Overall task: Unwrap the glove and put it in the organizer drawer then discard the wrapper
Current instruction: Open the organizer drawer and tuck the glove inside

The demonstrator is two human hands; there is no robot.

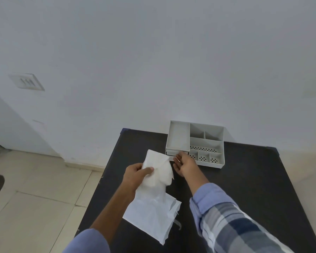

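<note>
The left hand [135,173] has its grip clamped on the glove [158,168], wrapper [150,216] dangling at 6 o'clock; the right hand [183,164], fingers apart, touches the organizer drawer [171,157] at 1 o'clock; a hard tug could drag the light organizer [196,143] along the counter [244,179].

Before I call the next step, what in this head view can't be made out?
- Drawer: the right hand covers its front, so how far it is open and what is inside are hidden.
- Glove: white on the white wrapper, both in the left hand; where one ends is unclear.
- Right fingertips: turned away, so grip on the drawer cannot be told.
- A place to discard the wrapper: none in frame.
</note>
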